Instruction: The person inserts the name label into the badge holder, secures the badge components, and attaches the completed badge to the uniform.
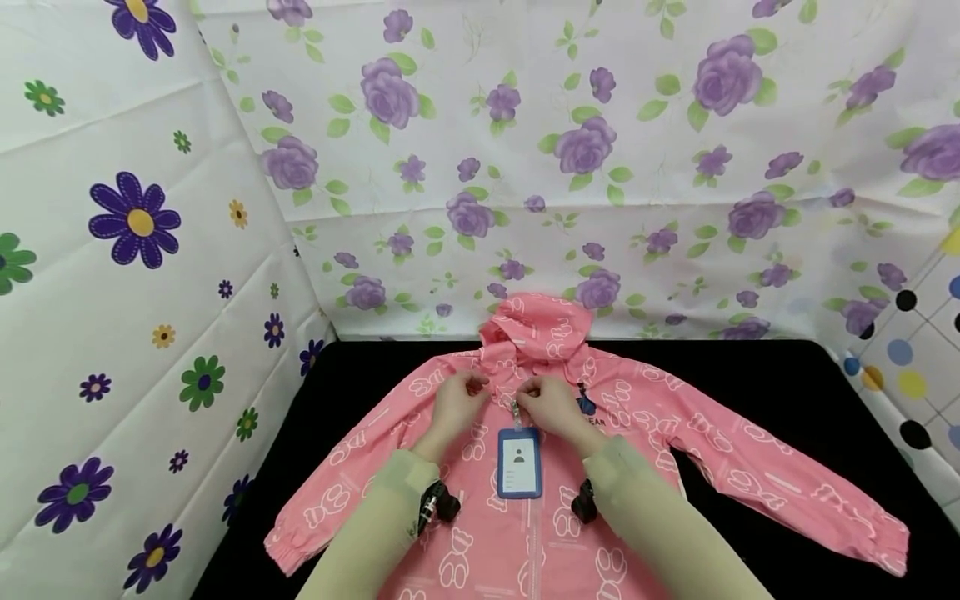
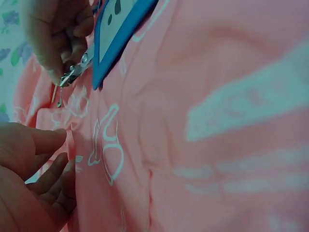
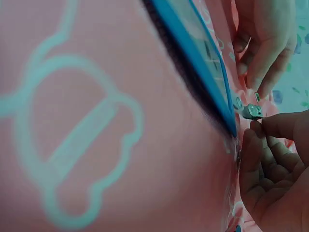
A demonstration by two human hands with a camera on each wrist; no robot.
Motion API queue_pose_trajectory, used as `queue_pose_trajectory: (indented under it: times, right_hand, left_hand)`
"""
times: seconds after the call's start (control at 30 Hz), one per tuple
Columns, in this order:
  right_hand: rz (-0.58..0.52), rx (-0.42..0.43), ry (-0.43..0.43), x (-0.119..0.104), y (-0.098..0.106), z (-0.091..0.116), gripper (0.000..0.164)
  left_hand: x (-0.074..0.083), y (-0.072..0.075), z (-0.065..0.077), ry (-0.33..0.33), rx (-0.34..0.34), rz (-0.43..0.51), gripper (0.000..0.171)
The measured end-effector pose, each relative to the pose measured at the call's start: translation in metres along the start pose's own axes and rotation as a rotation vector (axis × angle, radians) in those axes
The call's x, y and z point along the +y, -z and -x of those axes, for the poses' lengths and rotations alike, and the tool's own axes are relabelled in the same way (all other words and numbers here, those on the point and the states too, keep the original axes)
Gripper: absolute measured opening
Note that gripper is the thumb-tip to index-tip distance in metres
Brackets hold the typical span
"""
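A pink hooded jacket [image 1: 558,533] with white bear outlines lies spread front up. On its chest rests a blue-framed ID badge [image 1: 519,467] with a white card, hanging from a metal clip [image 2: 72,72]. My right hand [image 1: 551,404] pinches this clip between thumb and forefinger, as the right wrist view also shows at the clip [image 3: 252,111]. Just to the left, my left hand [image 1: 459,404] pinches a fold of the jacket's front [image 2: 71,137] near the collar. A small zipper pull [image 2: 59,102] dangles close under the clip.
A black tabletop [image 1: 720,375] lies beneath the jacket, whose hood [image 1: 540,321] points to the back. Flower-print sheets [image 1: 465,125] stand behind and at the left, and a dotted sheet [image 1: 911,367] at the right. Both sleeves [image 1: 780,492] spread outward.
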State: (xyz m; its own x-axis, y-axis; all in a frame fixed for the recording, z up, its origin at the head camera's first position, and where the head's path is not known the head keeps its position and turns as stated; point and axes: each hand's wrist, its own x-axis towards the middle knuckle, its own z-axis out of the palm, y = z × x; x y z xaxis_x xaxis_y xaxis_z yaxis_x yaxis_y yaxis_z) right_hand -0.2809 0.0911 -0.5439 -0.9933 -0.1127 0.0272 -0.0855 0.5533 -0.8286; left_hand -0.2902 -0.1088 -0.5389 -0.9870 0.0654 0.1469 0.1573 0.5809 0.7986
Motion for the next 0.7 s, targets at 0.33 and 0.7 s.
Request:
queue_pose_trajectory:
  times: [0.33, 0.7]
  right_hand:
    - [-0.004, -0.017, -0.035, 0.006, -0.005, -0.012, 0.014]
    - [0.012, -0.022, -0.015, 0.009, -0.007, -0.010, 0.012]
  left_hand:
    - [-0.002, -0.009, -0.014, -0.037, -0.041, -0.086, 0.011]
    - [-0.003, -0.010, -0.009, -0.010, -0.030, -0.040, 0.004]
